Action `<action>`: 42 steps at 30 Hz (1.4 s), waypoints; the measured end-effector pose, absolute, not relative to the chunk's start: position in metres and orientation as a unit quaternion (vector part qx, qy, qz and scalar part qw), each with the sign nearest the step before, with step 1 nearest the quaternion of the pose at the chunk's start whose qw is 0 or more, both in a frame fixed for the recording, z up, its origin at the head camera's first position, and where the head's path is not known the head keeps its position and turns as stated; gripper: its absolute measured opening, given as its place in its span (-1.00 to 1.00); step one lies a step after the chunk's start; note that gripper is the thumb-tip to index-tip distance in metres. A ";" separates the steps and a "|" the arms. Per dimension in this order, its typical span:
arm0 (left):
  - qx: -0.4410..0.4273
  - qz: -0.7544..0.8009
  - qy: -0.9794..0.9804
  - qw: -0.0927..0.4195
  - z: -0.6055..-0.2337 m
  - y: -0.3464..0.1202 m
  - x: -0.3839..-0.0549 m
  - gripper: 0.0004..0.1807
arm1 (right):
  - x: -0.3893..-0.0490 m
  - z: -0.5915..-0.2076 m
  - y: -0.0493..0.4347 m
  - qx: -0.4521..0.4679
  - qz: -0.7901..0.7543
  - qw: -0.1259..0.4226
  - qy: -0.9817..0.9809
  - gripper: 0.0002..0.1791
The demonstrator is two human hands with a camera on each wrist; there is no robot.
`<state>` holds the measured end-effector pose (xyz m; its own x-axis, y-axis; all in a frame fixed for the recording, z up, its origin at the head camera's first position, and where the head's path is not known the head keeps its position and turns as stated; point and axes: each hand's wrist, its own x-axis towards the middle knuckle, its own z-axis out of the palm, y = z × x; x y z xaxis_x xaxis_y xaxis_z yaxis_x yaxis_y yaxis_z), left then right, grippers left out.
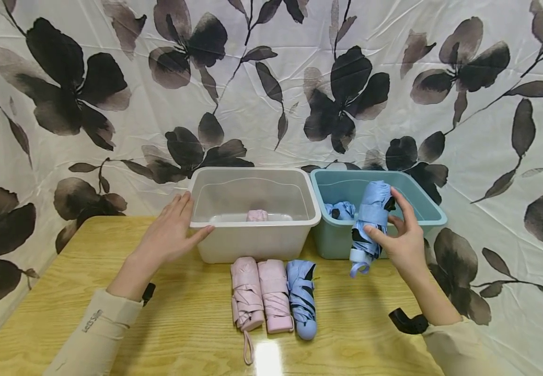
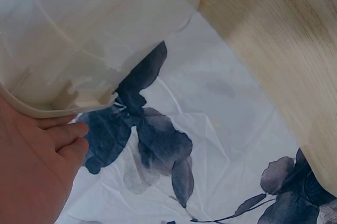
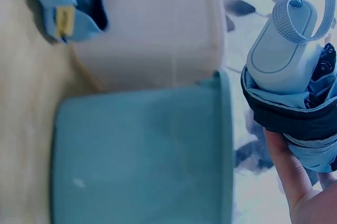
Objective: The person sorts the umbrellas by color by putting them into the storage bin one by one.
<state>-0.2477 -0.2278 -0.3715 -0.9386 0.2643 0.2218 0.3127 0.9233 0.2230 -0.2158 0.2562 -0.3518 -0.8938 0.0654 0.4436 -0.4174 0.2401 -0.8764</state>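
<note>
My right hand (image 1: 405, 237) grips a folded blue umbrella (image 1: 373, 209) in front of the teal bin, its top end above the rim. In the right wrist view the umbrella's pale blue handle (image 3: 281, 56) and wrist strap show close up. My left hand (image 1: 165, 232) rests on the left end of the white bin (image 1: 252, 245), thumb over its front rim and fingers along the side. Inside the white bin lies a pink umbrella (image 1: 257, 215), mostly hidden by the front wall. Another blue umbrella (image 1: 342, 210) is in the teal bin (image 1: 334, 240).
In front of the white bin, two folded pink umbrellas (image 1: 246, 295) and a blue umbrella (image 1: 302, 300) lie side by side on the wooden table (image 1: 177, 324). A floral cloth (image 1: 271, 120) hangs behind the bins. The bins stand close together.
</note>
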 end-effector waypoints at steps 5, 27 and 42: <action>-0.148 -0.129 -0.976 0.097 -0.371 -0.227 -0.248 0.14 | -0.235 -0.334 0.265 0.119 0.637 0.203 -0.734 0.01; -0.144 -0.120 -0.978 0.090 -0.371 -0.228 -0.247 0.13 | -0.337 -0.320 0.311 0.043 0.512 0.114 -0.850 0.05; -0.143 -0.110 -0.980 0.084 -0.370 -0.229 -0.247 0.14 | -0.381 -0.338 0.320 0.005 0.419 -0.137 -0.898 0.07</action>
